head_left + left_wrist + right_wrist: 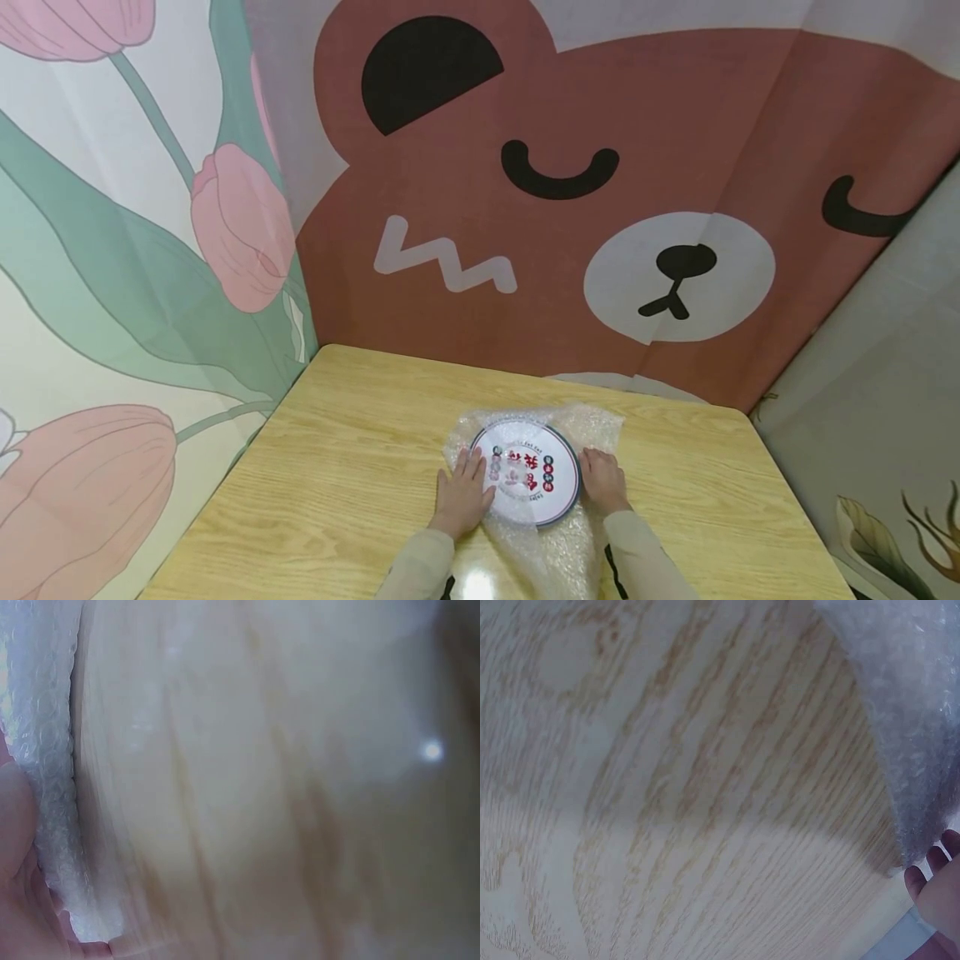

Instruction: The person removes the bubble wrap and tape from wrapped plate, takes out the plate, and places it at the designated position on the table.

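In the head view a round white disc (551,467) with red characters and a dark rim lies on a sheet of bubble wrap (573,550); the wrap's left part covers the disc's left side. The left hand (461,493) rests with fairly straight fingers on the wrap at the disc's left edge. At the disc's right edge the right hand (604,481) touches the wrap, its fingers bent slightly. The left wrist view has the left hand (22,862) against bubble wrap (49,750). Fingertips of the right hand (939,889) meet the wrap's edge (915,712) in the right wrist view.
The wooden table (337,467) extends around the wrap on both sides. Behind it hangs a cloth with a brown bear (465,192), and a tulip-patterned cloth (112,275) hangs at the left. A grey cloth (885,350) is at the right.
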Available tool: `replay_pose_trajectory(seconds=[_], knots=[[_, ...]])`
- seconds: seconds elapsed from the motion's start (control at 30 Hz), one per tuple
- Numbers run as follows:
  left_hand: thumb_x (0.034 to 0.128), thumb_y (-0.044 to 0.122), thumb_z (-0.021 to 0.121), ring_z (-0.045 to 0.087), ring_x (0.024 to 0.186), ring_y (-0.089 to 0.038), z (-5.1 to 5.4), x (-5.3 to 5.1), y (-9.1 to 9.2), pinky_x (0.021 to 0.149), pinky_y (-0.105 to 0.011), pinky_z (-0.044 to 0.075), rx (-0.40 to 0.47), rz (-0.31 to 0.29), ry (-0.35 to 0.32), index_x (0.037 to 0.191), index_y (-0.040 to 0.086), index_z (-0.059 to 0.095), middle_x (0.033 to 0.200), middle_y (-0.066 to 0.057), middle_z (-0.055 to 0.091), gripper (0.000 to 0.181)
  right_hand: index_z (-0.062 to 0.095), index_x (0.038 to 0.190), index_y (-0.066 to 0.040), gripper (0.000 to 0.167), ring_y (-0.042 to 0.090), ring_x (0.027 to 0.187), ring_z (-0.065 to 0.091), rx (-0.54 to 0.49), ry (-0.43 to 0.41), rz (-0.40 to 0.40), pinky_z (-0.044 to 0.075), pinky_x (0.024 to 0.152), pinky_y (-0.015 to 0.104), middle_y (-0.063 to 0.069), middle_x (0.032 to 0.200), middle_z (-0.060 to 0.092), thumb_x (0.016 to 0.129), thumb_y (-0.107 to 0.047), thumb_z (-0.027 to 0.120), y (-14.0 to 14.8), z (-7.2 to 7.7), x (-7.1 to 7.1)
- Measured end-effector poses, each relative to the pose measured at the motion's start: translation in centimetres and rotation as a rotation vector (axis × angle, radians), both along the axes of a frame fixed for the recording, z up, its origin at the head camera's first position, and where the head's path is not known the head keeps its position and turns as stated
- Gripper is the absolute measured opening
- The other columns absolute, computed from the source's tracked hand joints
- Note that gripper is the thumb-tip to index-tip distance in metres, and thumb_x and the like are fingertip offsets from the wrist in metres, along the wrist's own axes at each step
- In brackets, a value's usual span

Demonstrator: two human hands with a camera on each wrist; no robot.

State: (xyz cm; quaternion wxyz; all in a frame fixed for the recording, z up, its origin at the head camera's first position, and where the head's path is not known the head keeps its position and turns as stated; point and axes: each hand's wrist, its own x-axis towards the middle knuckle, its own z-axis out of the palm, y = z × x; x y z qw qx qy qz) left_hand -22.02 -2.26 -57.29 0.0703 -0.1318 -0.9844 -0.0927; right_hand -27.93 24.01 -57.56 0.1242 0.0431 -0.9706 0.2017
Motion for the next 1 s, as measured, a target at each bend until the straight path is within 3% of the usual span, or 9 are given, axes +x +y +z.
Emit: replay_pose_trajectory(seconds=[0.2,0.43,0.57,0.83,1.0], knots=[[0.0901,0.041,0.042,0.027,0.129,-0.027,0.1,0.1,0.0,0.09,-0.056,0.033,-0.018,0.005,0.002,0.131,0.006,0.045,0.14,-0.007,0.034,0.054,0.058,0.109,0.008,0.033,0.041,0.1,0.05,-0.03,0.002,-0.004,0.041,0.08,0.054,0.024,0.107,0.058,0.092,-0.017,0.045,0.0,-0.2,0.1],[0.0903,0.041,0.042,0.026,0.129,-0.027,0.0,0.0,-0.1,0.089,-0.056,0.033,-0.017,0.003,0.005,0.131,0.006,0.045,0.141,-0.007,0.033,0.054,0.056,0.111,0.008,0.044,0.043,0.096,0.05,-0.089,0.117,0.033,0.04,0.078,0.055,0.025,0.106,0.057,0.095,-0.028,0.036,0.3,-1.2,0.1],[0.0907,0.042,0.041,0.025,0.129,-0.026,0.0,-0.1,-0.1,0.09,-0.056,0.033,-0.014,0.002,-0.006,0.132,0.006,0.044,0.141,-0.006,0.032,0.055,0.056,0.112,0.008,0.041,0.043,0.096,0.051,-0.111,0.135,0.025,0.04,0.079,0.055,0.025,0.106,0.058,0.094,-0.025,0.04,0.1,-1.1,0.3],[0.0904,0.042,0.041,0.025,0.129,-0.026,-0.2,-0.2,0.0,0.089,-0.056,0.033,-0.026,0.003,-0.002,0.132,0.006,0.044,0.141,-0.006,0.033,0.055,0.05,0.119,0.009,0.039,0.042,0.106,0.047,-0.083,0.026,-0.012,0.037,0.086,0.054,0.025,0.113,0.055,0.094,-0.019,0.042,-0.6,-0.3,0.9],[0.0899,0.041,0.043,0.027,0.129,-0.027,-0.2,-0.2,0.0,0.088,-0.057,0.033,-0.015,0.001,0.013,0.131,0.006,0.046,0.14,-0.007,0.034,0.054,0.048,0.121,0.01,0.042,0.041,0.108,0.045,-0.117,0.01,-0.018,0.034,0.088,0.055,0.026,0.115,0.054,0.094,-0.021,0.042,-0.7,-0.4,1.0]])
